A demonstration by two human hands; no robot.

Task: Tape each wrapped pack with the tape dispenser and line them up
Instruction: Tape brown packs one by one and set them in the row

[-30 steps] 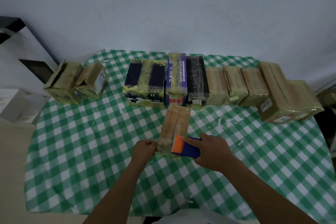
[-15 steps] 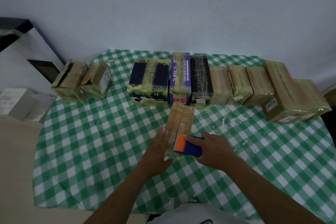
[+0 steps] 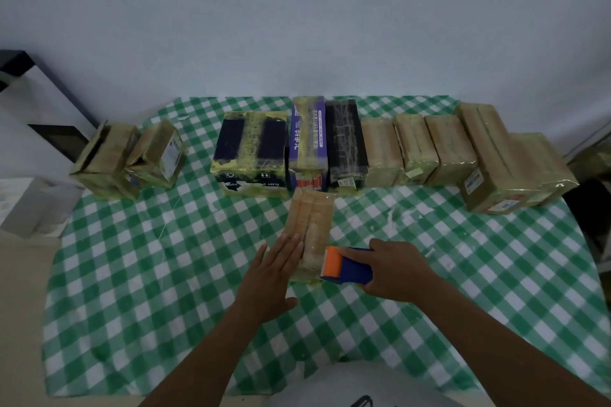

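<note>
One tan pack (image 3: 310,225) lies lengthwise on the checked tablecloth (image 3: 158,274), just in front of the back row (image 3: 380,149), far end near the purple box (image 3: 309,135): the work pos., close to the body w/ room for both hands. L hand (image 3: 271,277): fingers straight & together, laid flat on the pack's left half; holds nothing, prob. pins the pack so it won't slide or lift under the pull of tape. R hand (image 3: 393,271): fingers curled tight round the blue body of the tape dispenser (image 3: 347,266); orange front end points left & touches the pack's near right edge. Judged step: a strip started or cut at that end; whether tape is stuck down there can't be told, film too glossy. Pack's long axis runs away from the person, so a strip along its length could go on in one straight stroke. Back row: boxes & tan packs side by side, long sides parallel, at the far edge by the wall, all in yellowish film; prob. the done ones. Far left: two more packs (image 3: 109,158), tilted, apart from the row; status unclear. Next, as judged: finish strip, slide pack into line, maybe the gap left of the dark box (image 3: 251,149). Risk: dispenser drags pack sideways if L hand eases off.
</note>
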